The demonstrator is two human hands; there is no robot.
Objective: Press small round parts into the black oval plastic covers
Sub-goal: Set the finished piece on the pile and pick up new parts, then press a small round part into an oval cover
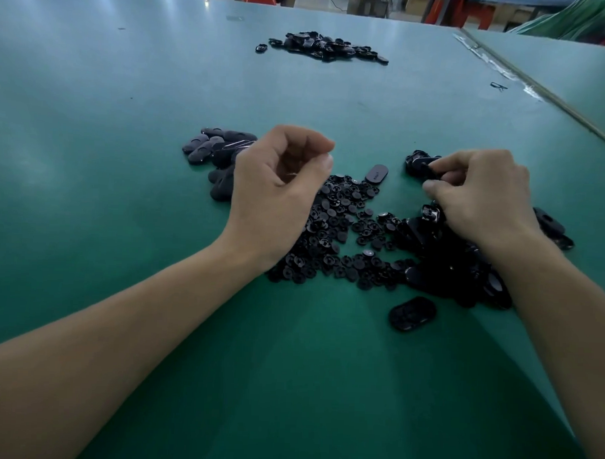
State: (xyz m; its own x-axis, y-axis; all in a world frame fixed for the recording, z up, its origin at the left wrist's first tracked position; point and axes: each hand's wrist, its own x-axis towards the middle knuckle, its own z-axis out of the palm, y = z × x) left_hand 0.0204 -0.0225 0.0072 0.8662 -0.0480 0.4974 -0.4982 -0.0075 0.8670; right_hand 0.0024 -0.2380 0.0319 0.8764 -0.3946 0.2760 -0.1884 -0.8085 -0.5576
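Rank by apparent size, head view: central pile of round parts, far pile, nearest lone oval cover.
1. central pile of round parts
2. far pile, shrunk by distance, so true size unsure
3. lone oval cover

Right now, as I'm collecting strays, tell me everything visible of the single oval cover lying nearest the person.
The lone oval cover is black and glossy, plastic-looking, a rounded oblong lying flat on the green table, long axis slanting up to the right. Its upturned face shows faint moulded relief. It lies just clear of the heap; only the table touches it.
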